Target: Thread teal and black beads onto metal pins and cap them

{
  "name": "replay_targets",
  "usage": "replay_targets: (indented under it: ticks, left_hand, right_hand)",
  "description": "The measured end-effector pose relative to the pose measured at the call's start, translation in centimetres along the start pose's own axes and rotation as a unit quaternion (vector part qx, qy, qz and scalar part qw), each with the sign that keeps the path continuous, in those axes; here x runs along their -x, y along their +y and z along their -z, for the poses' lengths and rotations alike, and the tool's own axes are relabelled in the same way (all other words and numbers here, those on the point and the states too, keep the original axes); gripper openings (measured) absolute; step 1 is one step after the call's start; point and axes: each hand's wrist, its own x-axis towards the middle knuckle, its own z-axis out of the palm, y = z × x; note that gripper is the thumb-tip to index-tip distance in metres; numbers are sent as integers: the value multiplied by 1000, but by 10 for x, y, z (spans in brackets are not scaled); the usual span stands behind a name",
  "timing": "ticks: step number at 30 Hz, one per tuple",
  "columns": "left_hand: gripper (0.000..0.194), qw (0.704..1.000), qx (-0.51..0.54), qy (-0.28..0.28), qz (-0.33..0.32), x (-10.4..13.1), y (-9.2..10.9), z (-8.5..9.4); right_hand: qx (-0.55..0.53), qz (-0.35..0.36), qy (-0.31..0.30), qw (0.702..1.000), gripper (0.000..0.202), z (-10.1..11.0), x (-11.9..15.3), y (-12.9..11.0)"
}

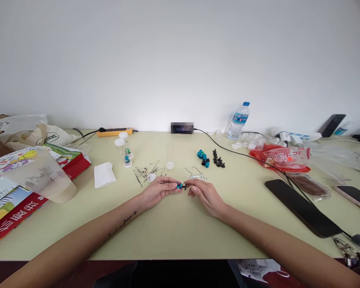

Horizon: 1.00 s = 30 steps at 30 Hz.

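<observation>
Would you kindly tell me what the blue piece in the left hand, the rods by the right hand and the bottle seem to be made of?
Blue piece: glossy metal or plastic; its bright sheen leaves both open.
Rods: probably bare metal, as they look thin, silvery and shiny.
Bottle: most likely clear, smooth plastic, being see-through and glossy.

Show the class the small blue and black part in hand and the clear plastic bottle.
Small blue and black part (pixel 179 186): head view, on its blue section.
Clear plastic bottle (pixel 239 119): head view, on its label.
</observation>
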Motion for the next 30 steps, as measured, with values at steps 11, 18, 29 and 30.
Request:
replay_targets:
  ticks: [11,18,29,30]
  left_hand:
    - [20,1000,-3,-2,1,-1,-2,4]
    - [19,1000,-3,-2,-1,-1,-1,3]
    - [20,1000,-8,1,0,-2,-2,3]
    - [19,1000,-8,1,0,-2,-2,3]
  right_hand:
    - [-1,-2,-8,1000,35,-1,1,2]
    - [3,-3,-8,1000,35,-1,0,1]
    - [-14,-15,-4,1000,34,0,0,1]
    - [-14,-12,-6,1000,34,0,0,0]
